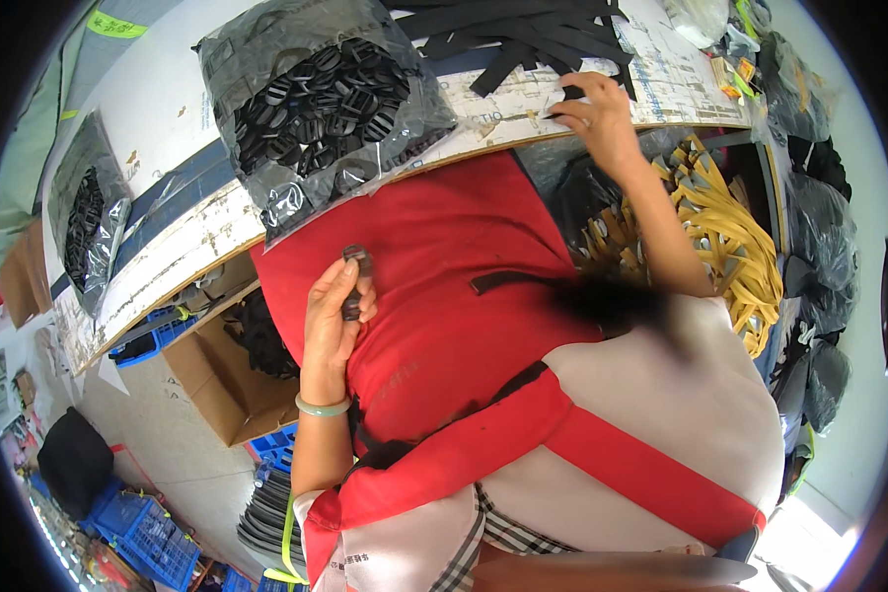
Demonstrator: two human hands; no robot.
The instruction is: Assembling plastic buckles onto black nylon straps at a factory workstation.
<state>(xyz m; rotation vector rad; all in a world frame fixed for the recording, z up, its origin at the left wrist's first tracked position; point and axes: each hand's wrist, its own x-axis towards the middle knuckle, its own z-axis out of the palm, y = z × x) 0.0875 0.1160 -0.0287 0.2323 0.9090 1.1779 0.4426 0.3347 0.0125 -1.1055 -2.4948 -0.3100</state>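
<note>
In front of the red apron, my left hand (333,314) is closed around a small stack of black plastic strap buckles (353,268). My right hand (602,120) is over the table's front edge, its thumb and fingers curled at the end of a black webbing strap (573,92); much of that grip is hard to make out. Just beyond it lies a pile of black straps (523,35). An opened clear plastic bag full of black buckles (316,104) rests on the table to the left of the straps.
The worn white table (192,222) runs across the far side. Another bag of black parts (87,222) lies at its left end. Under the table are yellow straps (745,257) at right and a cardboard box (212,370) at left. Blue crates (148,533) stand on the floor.
</note>
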